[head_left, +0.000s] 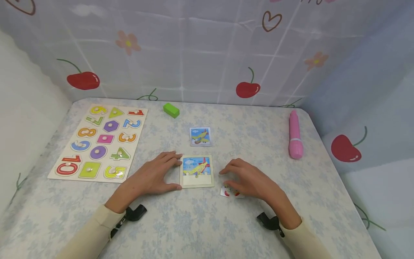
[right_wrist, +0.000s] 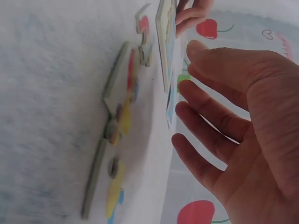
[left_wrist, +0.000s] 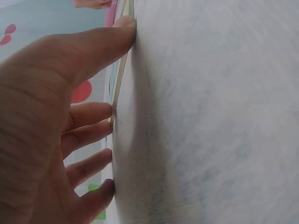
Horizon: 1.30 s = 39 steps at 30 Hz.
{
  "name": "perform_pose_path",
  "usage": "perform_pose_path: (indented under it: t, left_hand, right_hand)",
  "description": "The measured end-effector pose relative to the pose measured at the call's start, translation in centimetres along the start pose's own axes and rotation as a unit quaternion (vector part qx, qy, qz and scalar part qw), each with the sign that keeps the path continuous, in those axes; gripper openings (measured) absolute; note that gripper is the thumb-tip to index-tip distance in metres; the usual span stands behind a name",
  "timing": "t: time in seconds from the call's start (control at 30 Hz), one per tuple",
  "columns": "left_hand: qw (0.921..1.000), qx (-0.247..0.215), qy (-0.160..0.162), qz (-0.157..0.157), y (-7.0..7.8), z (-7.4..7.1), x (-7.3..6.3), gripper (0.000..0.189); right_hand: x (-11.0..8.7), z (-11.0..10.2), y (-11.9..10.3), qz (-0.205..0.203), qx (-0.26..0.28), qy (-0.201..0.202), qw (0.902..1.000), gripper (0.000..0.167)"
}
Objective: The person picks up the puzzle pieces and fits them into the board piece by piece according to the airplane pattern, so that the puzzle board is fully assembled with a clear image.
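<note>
Left hand (head_left: 155,175): thumb and fingers spread apart, their tips touching the puzzle's near side, probably to stop it sliding.
Puzzle (head_left: 196,181): flat between the hands, its bottom strip bare.
Right hand (head_left: 249,177): fingers loosely bent and apart, nothing seen in them.
Loose pieces (head_left: 225,191): under the right hand, seemingly set within easy reach.
Card (head_left: 200,137): beyond both hands, its airplane matching the puzzle's, perhaps for comparing.
Table (head_left: 187,226): pale, blue-patterned, beneath both hands.
Curtain (head_left: 194,61): cherry-printed, beyond the hands.
</note>
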<state>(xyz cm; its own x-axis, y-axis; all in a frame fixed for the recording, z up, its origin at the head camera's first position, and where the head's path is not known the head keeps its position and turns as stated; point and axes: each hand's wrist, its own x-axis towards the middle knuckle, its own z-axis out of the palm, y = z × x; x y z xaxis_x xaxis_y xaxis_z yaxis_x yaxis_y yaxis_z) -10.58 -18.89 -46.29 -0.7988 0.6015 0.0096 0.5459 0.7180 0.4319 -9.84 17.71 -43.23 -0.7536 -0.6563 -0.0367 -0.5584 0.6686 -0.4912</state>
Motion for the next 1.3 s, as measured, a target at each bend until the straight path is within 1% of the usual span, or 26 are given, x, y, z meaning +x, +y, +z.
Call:
perform_pose_path:
  t: [0.1,0.3,0.4,0.53,0.73,0.9,1.0,1.13,1.3]
  left_hand:
    - [1.0000,-0.003,0.001,0.000,0.1,-0.1,0.0,0.079]
    - [1.0000,-0.003,0.002,0.003,0.2,-0.1,0.0,0.079]
    - [1.0000,-0.004,0.002,0.005,0.1,0.0,0.0,0.079]
    - [1.0000,-0.002,0.000,0.002,0.0,0.0,-0.1,0.079]
    - [1.0000,-0.001,-0.002,-0.003,0.0,0.0,-0.1,0.080]
    - [1.0000,0.000,-0.004,-0.005,0.1,0.0,0.0,0.080]
    - [1.0000,0.001,-0.004,-0.003,0.1,-0.1,0.0,0.080]
    - [1.0000,0.001,-0.002,-0.001,0.1,-0.1,0.0,0.080]
    - [1.0000,0.000,-0.003,-0.003,0.2,-0.1,0.0,0.080]
  right_hand:
    - [-0.5,0.3,0.0,0.001,0.002,0.000,1.0000,0.030]
    - [-1.4,1.4,0.1,-0.016,-0.016,0.007,0.9997,0.028]
    - [-1.6,1.9,0.0,-0.030,-0.027,0.015,0.9991,0.030]
    - [-1.7,2.2,-0.1,-0.037,-0.042,0.027,0.9980,0.033]
    - [-1.7,2.4,-0.1,-0.037,-0.045,0.039,0.9976,0.028]
    - [-1.6,2.6,0.1,-0.055,-0.045,0.048,0.9963,0.025]
    - [-1.4,2.5,0.1,-0.062,-0.049,0.043,0.9959,0.024]
    - [-1.1,2.2,-0.1,-0.060,-0.047,0.034,0.9965,0.023]
    - [-0.6,1.9,-0.4,-0.057,-0.050,0.032,0.9966,0.021]
